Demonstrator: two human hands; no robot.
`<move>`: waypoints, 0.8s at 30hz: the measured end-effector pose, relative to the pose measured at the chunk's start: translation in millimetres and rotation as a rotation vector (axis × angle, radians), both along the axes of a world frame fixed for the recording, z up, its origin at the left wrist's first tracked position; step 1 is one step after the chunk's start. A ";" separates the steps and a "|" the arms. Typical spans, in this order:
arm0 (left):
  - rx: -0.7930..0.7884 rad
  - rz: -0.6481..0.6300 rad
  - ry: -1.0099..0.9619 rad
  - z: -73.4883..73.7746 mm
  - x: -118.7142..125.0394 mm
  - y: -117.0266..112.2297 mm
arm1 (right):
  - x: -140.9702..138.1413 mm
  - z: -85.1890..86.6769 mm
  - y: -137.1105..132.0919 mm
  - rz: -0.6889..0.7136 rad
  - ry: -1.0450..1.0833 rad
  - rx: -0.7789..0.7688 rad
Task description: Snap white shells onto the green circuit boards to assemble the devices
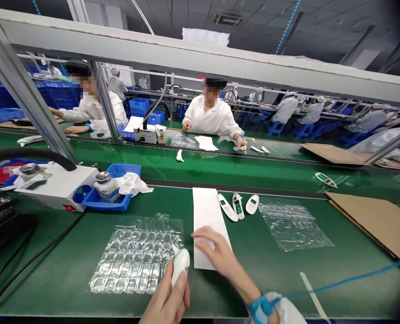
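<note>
The left hand (168, 301) is gripping a white handset (180, 266) near the bottom edge of the view, its grip pressed around the lower body so the rounded top is sticking up just beside the bubble wrap (137, 254) lying flat on the green surface (68, 265). The right hand (216, 254) is resting palm down on the near end of a white sheet (208, 220), fingers (201, 234) spread and flat on it, holding nothing; a blue strap (260, 306) is circling its wrist. Beyond the sheet's right side three more handsets (238, 206) are lying side by side, and a plastic bag (294, 225) is lying to their right, near a piece of cardboard (378, 220). To the left, a blue tray (110, 202) is holding a small jar (104, 182) and a cloth (132, 183), touching a white box (56, 184). Across the belt, a person in white (213, 117) is working at another sheet.
</note>
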State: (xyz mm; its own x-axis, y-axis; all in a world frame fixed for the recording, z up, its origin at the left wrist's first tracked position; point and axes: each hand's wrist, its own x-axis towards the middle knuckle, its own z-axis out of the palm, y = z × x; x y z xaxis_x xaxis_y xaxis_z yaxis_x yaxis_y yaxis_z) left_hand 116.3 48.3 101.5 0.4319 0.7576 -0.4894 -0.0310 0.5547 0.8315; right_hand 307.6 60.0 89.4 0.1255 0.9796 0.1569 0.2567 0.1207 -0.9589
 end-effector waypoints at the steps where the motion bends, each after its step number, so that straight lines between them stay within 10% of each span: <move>1: 0.026 -0.034 -0.017 2.4 10.1 7.3 | 17.3 -3.7 11.8 -0.050 -0.120 0.053; 6: 0.039 0.052 -0.090 -12.4 52.0 32.9 | 58.3 -32.6 52.5 -0.070 -0.296 0.062; 14: 0.039 -0.029 -0.073 -40.1 61.1 42.0 | 49.4 -44.5 58.5 -0.120 -0.372 0.021; 24: 0.078 0.017 -0.070 -12.5 56.8 42.1 | 52.1 -27.2 51.2 -0.200 -0.104 0.020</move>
